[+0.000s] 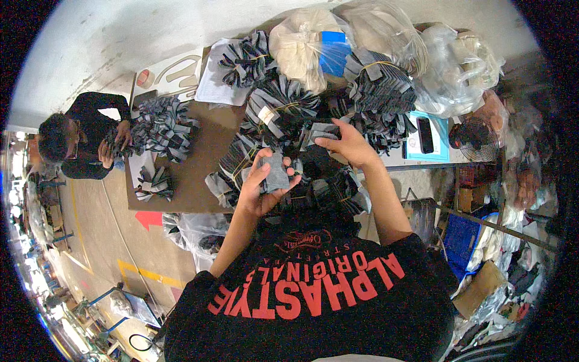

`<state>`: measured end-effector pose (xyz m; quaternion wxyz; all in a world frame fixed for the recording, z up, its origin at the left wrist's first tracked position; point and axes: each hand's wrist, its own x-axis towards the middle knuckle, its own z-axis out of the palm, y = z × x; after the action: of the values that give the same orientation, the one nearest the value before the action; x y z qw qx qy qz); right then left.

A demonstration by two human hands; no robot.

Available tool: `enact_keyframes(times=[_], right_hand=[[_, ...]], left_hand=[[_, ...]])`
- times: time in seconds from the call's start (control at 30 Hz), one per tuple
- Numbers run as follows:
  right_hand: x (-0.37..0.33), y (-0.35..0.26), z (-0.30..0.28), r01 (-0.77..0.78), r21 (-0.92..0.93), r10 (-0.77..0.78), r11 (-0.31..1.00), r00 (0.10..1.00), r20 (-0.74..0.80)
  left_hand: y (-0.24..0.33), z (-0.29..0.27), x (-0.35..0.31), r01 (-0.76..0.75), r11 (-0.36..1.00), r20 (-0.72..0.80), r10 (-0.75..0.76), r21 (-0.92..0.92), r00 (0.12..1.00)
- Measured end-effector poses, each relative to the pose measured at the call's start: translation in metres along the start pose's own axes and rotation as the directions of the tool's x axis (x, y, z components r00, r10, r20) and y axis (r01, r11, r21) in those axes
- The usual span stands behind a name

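Fabric piece (277, 175) in half-curled left hand (256, 198); right hand (350, 145) pinches grey strip (321, 131).

Matt, apparently cloth strips (385, 89) are heaped on the smooth table (211, 130), glossy plastic bags (447, 78) piled along its far edge.

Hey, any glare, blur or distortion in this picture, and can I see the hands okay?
Head view: fisheye distortion toward the rim, black speckled corners; bright glare along the lower-left edge; highlights on the clear plastic bags; left hand and right hand fairly clear, but dark strips below them lose detail.
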<state>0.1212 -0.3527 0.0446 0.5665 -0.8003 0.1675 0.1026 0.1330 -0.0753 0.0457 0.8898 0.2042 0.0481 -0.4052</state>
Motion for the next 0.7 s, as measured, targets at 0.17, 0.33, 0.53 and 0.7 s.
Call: enact_keyframes(times=[0.17,0.33,0.53,0.7], right_hand=[[-0.028,-0.039,-0.003,-0.101,0.548,-0.061,0.831,0.961,0.270],[-0.040,-0.055,0.021,0.057,0.462,-0.211,0.885,0.934,0.289],[-0.035,-0.055,0.058,0.342,0.128,-0.357,0.931,0.925,0.129],[-0.049,-0.077,0.055,0.122,0.406,-0.212,0.906,0.959,0.186]], left_hand=[[0.000,-0.004,0.003,0.054,0.978,-0.119,-0.030,0.200,0.992],[0.002,-0.001,0.006,0.154,0.968,0.024,-0.162,0.200,0.987],[-0.005,0.008,0.004,0.010,0.966,-0.008,-0.008,0.258,1.000],[-0.007,0.016,0.004,-0.016,0.965,-0.219,0.076,0.262,0.973]])
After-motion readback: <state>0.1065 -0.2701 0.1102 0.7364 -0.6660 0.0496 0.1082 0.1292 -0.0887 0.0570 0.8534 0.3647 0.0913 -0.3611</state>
